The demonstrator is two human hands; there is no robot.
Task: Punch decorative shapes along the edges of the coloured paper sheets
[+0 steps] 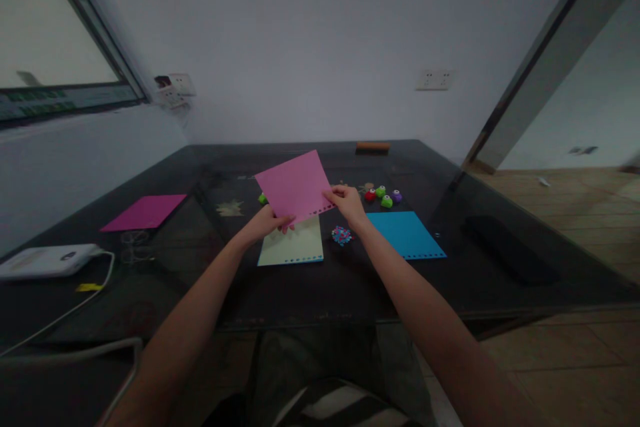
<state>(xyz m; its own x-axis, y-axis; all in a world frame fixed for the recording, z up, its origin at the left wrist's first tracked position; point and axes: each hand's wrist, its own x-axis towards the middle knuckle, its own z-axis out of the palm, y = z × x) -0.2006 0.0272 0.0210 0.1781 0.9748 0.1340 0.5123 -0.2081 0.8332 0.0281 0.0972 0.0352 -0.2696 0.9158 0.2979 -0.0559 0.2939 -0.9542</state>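
Note:
A pink sheet of paper [295,185] with a row of punched holes is lifted and tilted above the table. Its lower left edge is pinched by my left hand [270,221], its lower right corner by my right hand [346,201]. Below it lies a pale yellow-green sheet [293,247], with a blue edge showing beneath. To the right of that sheet is a small pile of blue, pink and white bits [341,235]. A blue sheet [407,233] with holes lies by my right forearm.
Several small coloured toys with eyes [387,201] stand behind the blue sheet. A magenta sheet [145,212], a white device [47,260] and its cable are at left. A dark case [510,248] lies right; a brown roll [373,146] sits at the back edge.

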